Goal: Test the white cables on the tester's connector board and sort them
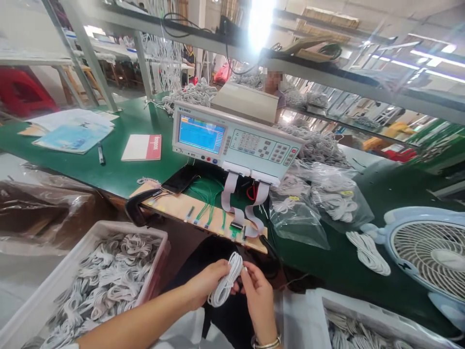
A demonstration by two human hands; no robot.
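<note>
A coiled white cable (225, 282) is held over my lap. My left hand (209, 281) grips the coil from its left side, the thumb lying near its top. On the other side, my right hand (258, 291) has thumb and fingers pinched together beside the coil, around what looks like a cable end, mostly hidden by the fingertips. Just beyond my hands is a wooden board (214, 220) with green wires, small connectors and a green circuit board (236, 231). Grey ribbon cables (228, 191) run from it up to a tester (236, 140) with a lit blue screen.
Bins of bundled cables stand at left (165, 237) and lower right (316, 310). A fan (432, 257) and another cable bundle (368, 253) are on the green table (392, 189), near bagged cables (334, 194). Papers (72, 131), a booklet (141, 147) and a marker (100, 155) lie left. A person (274, 85) is behind the tester.
</note>
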